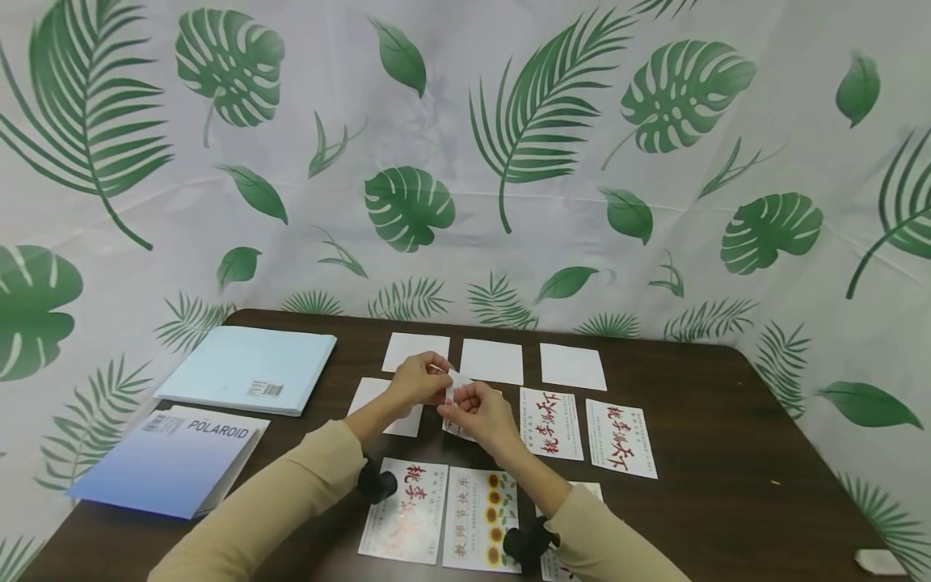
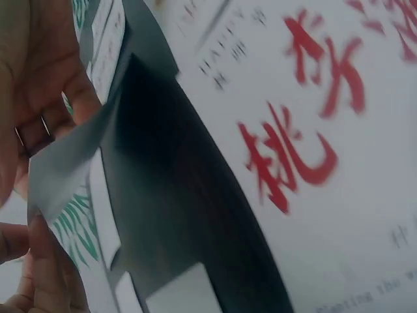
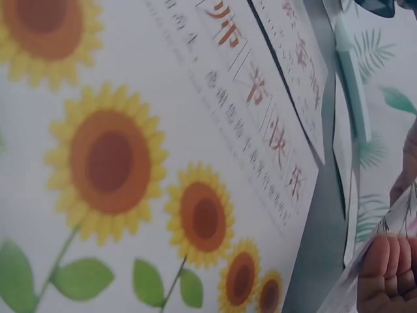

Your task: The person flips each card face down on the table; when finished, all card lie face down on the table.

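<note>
A small pale card with fine dark twig lines and a touch of pink (image 3: 399,225) is held up over the middle of the table. My left hand (image 1: 420,378) pinches its upper left part, and my right hand (image 1: 480,414) pinches it from the right. In the left wrist view the card's plain back (image 2: 71,156) shows bent between the fingertips. Partly hidden beneath my hands lies another card (image 1: 458,430). Below my forearms are a card with red characters (image 1: 403,513) and a sunflower card (image 1: 482,517); a third card (image 1: 587,490) is partly covered by my right sleeve.
Blank white cards (image 1: 491,360) lie in a back row, with another (image 1: 398,422) left of my hands. Two cards with red characters (image 1: 550,424) lie to the right. On the left are a light blue folder (image 1: 243,368) and a blue POLAROID folder (image 1: 167,461).
</note>
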`<state>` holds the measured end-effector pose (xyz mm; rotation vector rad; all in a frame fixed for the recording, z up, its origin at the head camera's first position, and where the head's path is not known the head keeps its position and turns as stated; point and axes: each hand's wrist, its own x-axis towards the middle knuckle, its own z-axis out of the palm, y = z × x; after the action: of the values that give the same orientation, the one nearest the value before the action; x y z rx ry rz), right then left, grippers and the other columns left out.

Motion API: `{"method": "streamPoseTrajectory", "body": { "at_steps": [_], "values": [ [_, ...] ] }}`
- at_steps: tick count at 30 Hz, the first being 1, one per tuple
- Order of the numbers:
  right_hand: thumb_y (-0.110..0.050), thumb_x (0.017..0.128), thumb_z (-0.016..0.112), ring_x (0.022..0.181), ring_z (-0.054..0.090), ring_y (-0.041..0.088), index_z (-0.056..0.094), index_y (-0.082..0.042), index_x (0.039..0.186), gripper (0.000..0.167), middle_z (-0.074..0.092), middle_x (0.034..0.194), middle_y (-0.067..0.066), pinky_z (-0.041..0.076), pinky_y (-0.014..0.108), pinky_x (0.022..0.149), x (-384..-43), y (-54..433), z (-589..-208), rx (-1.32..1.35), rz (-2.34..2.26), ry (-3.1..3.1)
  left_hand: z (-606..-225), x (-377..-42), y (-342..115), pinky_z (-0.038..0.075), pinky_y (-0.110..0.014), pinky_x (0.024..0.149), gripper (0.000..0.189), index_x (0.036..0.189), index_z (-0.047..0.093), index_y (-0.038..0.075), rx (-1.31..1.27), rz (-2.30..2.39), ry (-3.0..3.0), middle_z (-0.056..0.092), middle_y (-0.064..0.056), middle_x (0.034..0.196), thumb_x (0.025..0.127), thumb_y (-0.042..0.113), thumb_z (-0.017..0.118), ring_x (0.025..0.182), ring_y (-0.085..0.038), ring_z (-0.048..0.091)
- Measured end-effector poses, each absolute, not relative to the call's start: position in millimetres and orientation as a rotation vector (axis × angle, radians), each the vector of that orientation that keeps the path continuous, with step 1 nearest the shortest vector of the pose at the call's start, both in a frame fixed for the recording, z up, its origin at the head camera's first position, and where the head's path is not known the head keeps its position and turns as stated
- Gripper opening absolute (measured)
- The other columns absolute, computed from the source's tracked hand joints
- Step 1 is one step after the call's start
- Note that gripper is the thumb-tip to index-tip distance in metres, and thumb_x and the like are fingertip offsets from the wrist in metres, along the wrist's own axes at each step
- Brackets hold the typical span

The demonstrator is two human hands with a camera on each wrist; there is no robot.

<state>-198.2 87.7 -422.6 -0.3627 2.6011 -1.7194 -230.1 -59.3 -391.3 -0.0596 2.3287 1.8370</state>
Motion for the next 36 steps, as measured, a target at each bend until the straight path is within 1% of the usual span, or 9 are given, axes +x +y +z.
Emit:
{"method": "streamPoseTrajectory", "body": {
  "at_steps": [2, 6, 11, 15, 17, 21, 26, 32, 36],
  "values": [
    [-0.02, 0.077, 0.077, 0.064, 0.054, 0.007, 0.06, 0.0, 0.091, 0.029, 0.061, 0.074, 0.004, 0.045, 0.015, 0.052, -196.7, 86.4, -420.6, -0.335, -1.694, 2.627, -389.0, -227.8, -57.3, 0.056, -0.024, 0.056, 0.022, 0.103, 0.058, -0.007, -0.046, 1.836, 2.326, 0.056, -0.003, 0.077, 0.081, -0.003, 0.058, 0.058, -0.01, 0.058],
    [-0.01, 0.077, 0.073, 0.063, 0.058, 0.007, 0.061, 0.001, 0.09, 0.021, 0.064, 0.074, 0.005, 0.051, 0.017, 0.052, -192.8, 88.5, -414.9, -0.322, -1.696, 2.611, -387.2, -223.3, -55.3, 0.057, -0.026, 0.06, 0.019, 0.104, 0.058, -0.006, -0.014, 1.861, 2.287, 0.058, -0.007, 0.084, 0.087, 0.002, 0.058, 0.066, -0.011, 0.059],
    [0.001, 0.079, 0.065, 0.062, 0.062, 0.01, 0.062, 0.005, 0.093, 0.015, 0.064, 0.075, 0.01, 0.056, 0.025, 0.055, -185.2, 98.3, -407.2, -0.301, -1.821, 2.517, -389.6, -219.4, -56.5, 0.058, -0.027, 0.068, 0.024, 0.108, 0.06, -0.004, 0.0, 1.928, 2.166, 0.064, -0.015, 0.1, 0.095, 0.015, 0.054, 0.08, -0.016, 0.064],
    [0.004, 0.081, 0.062, 0.059, 0.059, 0.008, 0.061, 0.007, 0.096, 0.015, 0.062, 0.076, 0.011, 0.057, 0.026, 0.055, -180.3, 109.0, -398.6, -0.236, -1.936, 2.522, -397.2, -216.3, -59.4, 0.057, -0.032, 0.075, 0.029, 0.114, 0.059, -0.005, 0.03, 1.904, 2.146, 0.063, -0.019, 0.113, 0.095, 0.017, 0.055, 0.096, -0.027, 0.065],
    [0.005, 0.082, 0.062, 0.06, 0.058, 0.007, 0.06, 0.008, 0.097, 0.016, 0.062, 0.078, 0.013, 0.057, 0.026, 0.056, -178.8, 114.1, -393.8, -0.19, -2.007, 2.529, -402.3, -214.0, -60.8, 0.057, -0.035, 0.077, 0.031, 0.117, 0.057, -0.005, 0.025, 1.879, 2.178, 0.062, -0.02, 0.113, 0.093, 0.014, 0.059, 0.099, -0.03, 0.064],
    [0.008, 0.083, 0.06, 0.062, 0.057, 0.007, 0.058, 0.01, 0.101, 0.018, 0.059, 0.082, 0.012, 0.058, 0.028, 0.058, -177.8, 122.8, -391.4, -0.108, -2.123, 2.512, -409.8, -209.5, -63.3, 0.057, -0.035, 0.075, 0.034, 0.116, 0.059, -0.004, -0.021, 1.845, 2.317, 0.066, -0.017, 0.107, 0.086, 0.009, 0.067, 0.092, -0.025, 0.067],
    [0.008, 0.082, 0.061, 0.061, 0.057, 0.01, 0.056, 0.01, 0.101, 0.02, 0.058, 0.078, 0.009, 0.058, 0.029, 0.058, -187.6, 131.0, -404.8, -0.039, -2.141, 2.521, -410.7, -208.0, -70.3, 0.058, -0.029, 0.068, 0.031, 0.108, 0.063, -0.004, 0.011, 1.776, 2.564, 0.069, -0.015, 0.098, 0.08, 0.005, 0.072, 0.081, -0.021, 0.068],
    [0.006, 0.079, 0.066, 0.055, 0.058, 0.009, 0.06, 0.007, 0.094, 0.016, 0.063, 0.072, 0.01, 0.056, 0.025, 0.051, -200.8, 136.0, -423.4, 0.012, -1.933, 2.635, -414.6, -208.3, -78.7, 0.054, -0.024, 0.057, 0.024, 0.095, 0.065, -0.002, 0.088, 1.56, 2.772, 0.069, -0.009, 0.082, 0.074, 0.005, 0.076, 0.064, -0.014, 0.065],
    [0.003, 0.077, 0.069, 0.051, 0.058, 0.01, 0.06, 0.004, 0.089, 0.015, 0.063, 0.069, 0.009, 0.055, 0.026, 0.049, -205.6, 136.1, -431.3, -0.01, -1.751, 2.713, -417.5, -209.1, -82.6, 0.05, -0.023, 0.054, 0.024, 0.091, 0.065, -0.001, 0.139, 1.377, 2.871, 0.068, -0.006, 0.077, 0.073, 0.008, 0.078, 0.064, -0.012, 0.062]
  ]
}}
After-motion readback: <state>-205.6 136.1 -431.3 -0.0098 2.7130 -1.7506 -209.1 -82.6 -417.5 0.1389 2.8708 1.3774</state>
